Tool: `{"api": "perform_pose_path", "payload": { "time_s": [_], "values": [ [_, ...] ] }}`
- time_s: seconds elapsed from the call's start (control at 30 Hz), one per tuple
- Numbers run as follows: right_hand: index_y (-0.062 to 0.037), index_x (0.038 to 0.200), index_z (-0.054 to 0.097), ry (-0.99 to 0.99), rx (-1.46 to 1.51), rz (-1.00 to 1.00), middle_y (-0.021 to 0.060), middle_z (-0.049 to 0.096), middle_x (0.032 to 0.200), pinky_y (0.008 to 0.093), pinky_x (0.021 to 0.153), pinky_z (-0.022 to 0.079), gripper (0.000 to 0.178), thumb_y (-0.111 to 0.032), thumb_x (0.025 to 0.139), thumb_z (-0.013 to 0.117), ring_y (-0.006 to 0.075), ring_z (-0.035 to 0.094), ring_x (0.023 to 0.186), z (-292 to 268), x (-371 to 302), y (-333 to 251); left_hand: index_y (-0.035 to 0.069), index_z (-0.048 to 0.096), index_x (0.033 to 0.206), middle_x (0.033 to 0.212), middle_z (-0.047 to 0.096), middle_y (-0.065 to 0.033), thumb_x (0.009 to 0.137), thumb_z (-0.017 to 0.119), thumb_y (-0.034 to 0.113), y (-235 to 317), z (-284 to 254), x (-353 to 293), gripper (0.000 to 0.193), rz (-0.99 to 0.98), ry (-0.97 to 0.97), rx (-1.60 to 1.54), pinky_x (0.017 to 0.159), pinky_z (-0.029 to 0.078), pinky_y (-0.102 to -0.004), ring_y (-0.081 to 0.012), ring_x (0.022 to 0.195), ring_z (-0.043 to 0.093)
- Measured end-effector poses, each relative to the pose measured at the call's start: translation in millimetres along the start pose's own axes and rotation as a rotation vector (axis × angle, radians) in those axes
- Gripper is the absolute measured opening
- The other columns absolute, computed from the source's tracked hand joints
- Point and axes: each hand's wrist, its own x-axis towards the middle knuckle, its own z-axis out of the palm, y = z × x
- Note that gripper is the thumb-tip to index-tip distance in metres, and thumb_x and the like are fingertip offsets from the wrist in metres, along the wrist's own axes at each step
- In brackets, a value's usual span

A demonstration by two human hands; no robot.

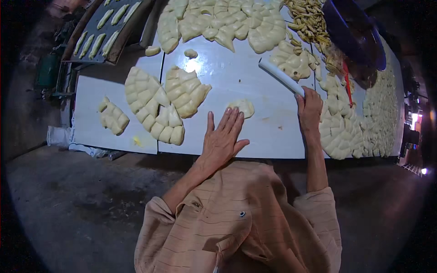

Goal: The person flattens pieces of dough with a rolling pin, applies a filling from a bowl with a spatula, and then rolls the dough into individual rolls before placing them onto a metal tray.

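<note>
My left hand (221, 136) lies flat with fingers spread, its fingertips touching a small flattened dough piece (245, 108) on the white table. In my right hand (310, 109) is the near end of a pale rolling pin (280, 75), which slants away to the far left. The pin's far end points toward the table's middle. Left of my left hand are scored dough slabs, one (186, 91) close by and a longer one (145, 95) beyond it. A smaller dough chunk (113, 117) sits near the table's left end.
More scored dough (227, 20) covers the far side. On the right lie further dough pieces (341, 132), a heap of sliced yellowish strips (309, 20), a purple basin (355, 34) and a red-handled tool (348, 82). A dark tray (98, 32) of shaped dough stands at the far left.
</note>
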Motion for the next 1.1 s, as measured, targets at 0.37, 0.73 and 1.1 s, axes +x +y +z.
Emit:
{"api": "perform_pose_path", "payload": {
  "time_s": [0.37, 0.73, 1.1],
  "values": [
    [-0.0061, 0.133, 0.058, -0.272, 0.253, -0.348, 0.0149, 0.058, 0.132, 0.0518, 0.107, 0.034, 0.045, -0.021, 0.093, 0.068, 0.0349, 0.051, 0.124, -13.6, -26.5, -58.0, 0.005, 0.04, 0.154, 0.162, 0.032, -0.0219, 0.093, 0.066, 0.048, -16.5, -16.2, 8.3, 0.078, -0.137, 0.197, 0.005, 0.118, 0.009, -0.07, -0.036, 0.152, 0.025],
    [-0.0214, 0.15, 0.049, -0.162, -0.131, -0.126, 0.0139, 0.034, 0.162, 0.0707, 0.117, 0.005, 0.053, -0.029, 0.098, 0.054, 0.0382, 0.02, 0.153, 43.4, 45.7, -94.1, 0.009, 0.05, 0.147, 0.156, 0.043, -0.0196, 0.102, 0.048, 0.039, -61.4, -20.1, 104.2, 0.054, -0.318, 0.165, 0.146, 0.113, 0.006, -0.0758, -0.0363, 0.148, 0.034],
    [-0.0139, 0.122, 0.066, -0.33, 0.186, -0.493, 0.0085, 0.064, 0.109, 0.0433, 0.092, 0.046, 0.048, -0.043, 0.084, 0.073, 0.0271, 0.061, 0.102, 17.6, 43.7, -75.9, 0.015, 0.036, 0.157, 0.163, 0.028, -0.0222, 0.1, 0.055, 0.045, -80.9, -33.7, 118.7, 0.067, -0.153, 0.133, 0.139, 0.114, 0.015, -0.0755, -0.0406, 0.152, 0.021]
  ]
}}
